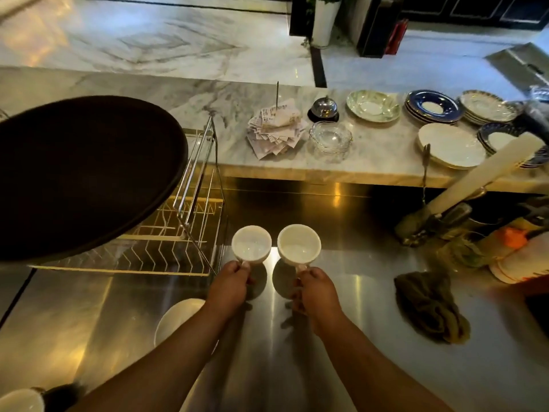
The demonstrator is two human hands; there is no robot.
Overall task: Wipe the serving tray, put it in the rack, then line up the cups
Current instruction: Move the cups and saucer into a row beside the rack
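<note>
A large round dark serving tray (83, 176) rests on top of the wire dish rack (190, 230) at the left. Two white cups stand side by side on the steel counter just right of the rack. My left hand (230, 285) grips the handle of the left cup (251, 243). My right hand (315, 289) grips the handle of the right cup (299, 244). Both cups are upright and look empty. A third white cup (20, 401) shows partly at the bottom left corner.
A crumpled olive cloth (430, 310) lies on the steel counter to the right. A white plate (178, 319) sits under my left forearm. The marble ledge behind holds a receipt spike (274, 129), a bell (323, 108), glass bowls (330, 138) and stacked plates (451, 147). Clutter fills the right edge.
</note>
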